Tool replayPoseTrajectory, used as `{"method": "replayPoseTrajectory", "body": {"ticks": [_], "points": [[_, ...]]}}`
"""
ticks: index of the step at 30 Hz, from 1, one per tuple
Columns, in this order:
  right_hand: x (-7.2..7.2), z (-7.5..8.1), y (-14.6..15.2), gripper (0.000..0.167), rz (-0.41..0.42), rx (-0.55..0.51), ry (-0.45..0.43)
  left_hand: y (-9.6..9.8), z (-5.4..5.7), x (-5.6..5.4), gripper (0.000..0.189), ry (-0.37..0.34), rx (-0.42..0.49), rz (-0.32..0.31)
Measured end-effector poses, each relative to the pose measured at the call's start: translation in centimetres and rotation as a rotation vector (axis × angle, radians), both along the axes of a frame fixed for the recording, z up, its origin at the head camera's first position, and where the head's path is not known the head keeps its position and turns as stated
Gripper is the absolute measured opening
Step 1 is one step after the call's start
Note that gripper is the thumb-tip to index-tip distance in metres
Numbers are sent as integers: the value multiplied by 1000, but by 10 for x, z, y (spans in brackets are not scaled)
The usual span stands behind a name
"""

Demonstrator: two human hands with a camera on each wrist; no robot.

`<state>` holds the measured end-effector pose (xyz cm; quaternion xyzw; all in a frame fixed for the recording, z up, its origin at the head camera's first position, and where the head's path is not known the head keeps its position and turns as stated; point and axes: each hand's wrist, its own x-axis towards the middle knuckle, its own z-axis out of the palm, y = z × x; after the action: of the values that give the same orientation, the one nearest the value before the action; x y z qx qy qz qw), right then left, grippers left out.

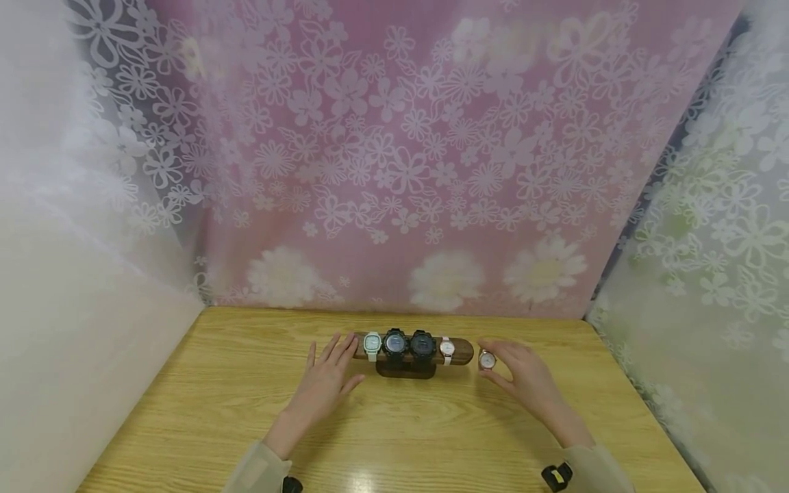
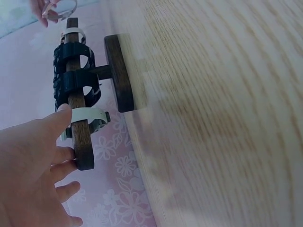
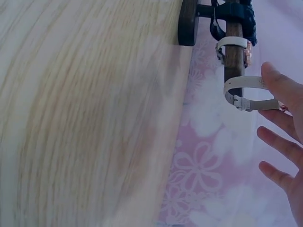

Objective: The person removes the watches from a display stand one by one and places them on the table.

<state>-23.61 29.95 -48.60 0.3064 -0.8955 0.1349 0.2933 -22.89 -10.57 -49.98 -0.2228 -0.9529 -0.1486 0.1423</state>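
A dark wooden watch stand (image 1: 462, 351) carries a mint-green watch (image 1: 372, 344) at its left end, two chunky black watches (image 1: 396, 344) in the middle and a small watch with a white strap (image 1: 446, 348) toward the right. My left hand (image 1: 323, 385) has its fingers spread, fingertips touching the bar's left end beside the mint watch. Just past the right end, my right hand (image 1: 524, 373) pinches a wristwatch (image 1: 487, 360) with a pale round dial between thumb and fingers. Its white strap (image 3: 246, 82) is buckled into a loop, which overlaps the bar's end in the right wrist view.
The stand's dark base (image 1: 405, 371) rests on a wood-grain table (image 1: 394, 431), near the back edge. A pink floral curtain (image 1: 394, 171) hangs behind, with pale sheets (image 1: 727, 274) at the sides.
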Motion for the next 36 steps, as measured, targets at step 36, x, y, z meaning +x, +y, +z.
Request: {"method": "replayPoseTrajectory", "body": {"ticks": [36], "points": [[37,5,-59,51,141,126,-51,0,-2,-1,69,-10,-23,5]]}}
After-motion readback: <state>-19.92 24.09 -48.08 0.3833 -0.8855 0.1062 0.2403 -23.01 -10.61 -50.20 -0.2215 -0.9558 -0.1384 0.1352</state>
